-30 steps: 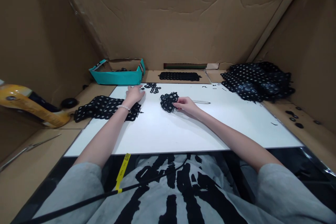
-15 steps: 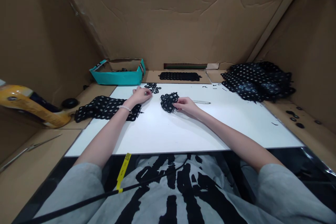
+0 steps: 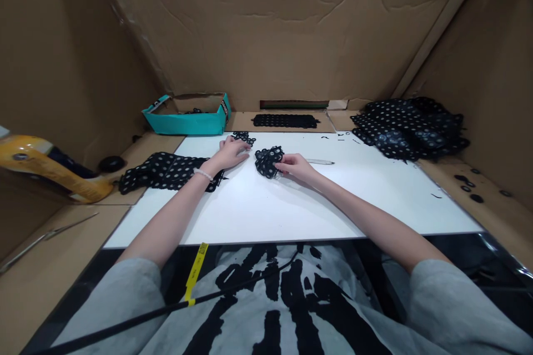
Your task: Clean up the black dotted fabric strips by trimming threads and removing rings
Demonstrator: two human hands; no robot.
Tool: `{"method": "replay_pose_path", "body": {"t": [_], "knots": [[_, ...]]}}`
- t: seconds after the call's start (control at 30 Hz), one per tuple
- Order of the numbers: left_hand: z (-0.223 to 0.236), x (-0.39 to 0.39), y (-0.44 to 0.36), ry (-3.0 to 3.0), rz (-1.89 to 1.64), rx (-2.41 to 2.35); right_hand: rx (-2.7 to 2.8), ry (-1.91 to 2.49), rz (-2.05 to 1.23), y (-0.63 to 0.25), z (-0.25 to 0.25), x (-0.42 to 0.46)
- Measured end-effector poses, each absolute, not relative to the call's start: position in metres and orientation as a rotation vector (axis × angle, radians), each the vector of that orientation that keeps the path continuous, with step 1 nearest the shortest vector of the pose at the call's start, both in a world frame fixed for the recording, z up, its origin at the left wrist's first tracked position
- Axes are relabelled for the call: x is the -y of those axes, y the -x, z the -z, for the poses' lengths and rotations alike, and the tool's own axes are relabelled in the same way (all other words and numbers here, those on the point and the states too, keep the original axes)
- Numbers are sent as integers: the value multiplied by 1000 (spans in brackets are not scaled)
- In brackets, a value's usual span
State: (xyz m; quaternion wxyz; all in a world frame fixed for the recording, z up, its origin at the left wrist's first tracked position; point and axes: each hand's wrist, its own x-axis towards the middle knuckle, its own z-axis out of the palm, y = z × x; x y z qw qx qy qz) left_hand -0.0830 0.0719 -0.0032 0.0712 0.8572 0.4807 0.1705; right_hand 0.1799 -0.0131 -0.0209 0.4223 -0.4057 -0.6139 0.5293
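Head view: cardboard walls [image 3: 478, 61] flank a white board [image 3: 266, 211] below the right hand [image 3: 295, 166].

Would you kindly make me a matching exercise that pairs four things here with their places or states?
Column one:
1. Right hand
2. Box
3. Left hand
4. Large heap

Column two:
A. At the back right, black with pale dots
B. Next to the small rings
C. Pinching a dotted bundle
D. At the back left, teal outside

Right pairs: 1-C, 2-D, 3-B, 4-A
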Motion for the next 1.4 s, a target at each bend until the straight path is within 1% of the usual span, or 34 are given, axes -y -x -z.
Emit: {"method": "replay_pose_path", "body": {"t": [0.13, 0.27, 0.43, 0.57, 0.67, 0.8, 0.97, 1.07, 1.13, 1.27, 1.33, 1.4], "knots": [[-15, -51, 64, -2506, -687, -1214, 1478, 1001, -1315, -179, 20, 12], [-27, -23, 39, -2441, -712, -989, 1397, 998, -1332, -179, 18, 13], [-22, -7, 21, -2369, -809, -942, 1464, 949, -1361, -180, 14, 15], [-19, -6, 18, -2288, -807, -997, 1451, 924, -1405, -178, 14, 16], [-16, -6, 16, -2166, -823, -1046, 1437, 911, -1419, -178, 17, 15], [-10, -9, 14, -1973, -891, -994, 1414, 845, -1450, -177, 22, 12], [-1, -29, 22, -1692, -1034, -1149, 1425, 809, -1451, -175, 26, 8], [2, -49, 42, -1412, -1222, -1398, 1446, 810, -1454, -176, 27, 8], [3, -62, 59, -1341, -1274, -1581, 1438, 821, -1480, -177, 27, 9], [7, -78, 84, -1432, -961, -1791, 1387, 850, -1517, -177, 27, 10], [11, -83, 89, -1497, -971, -1788, 1370, 867, -1522, -177, 28, 10], [14, -87, 91, -1544, -1071, -1743, 1357, 872, -1523, -176, 28, 10]]}}
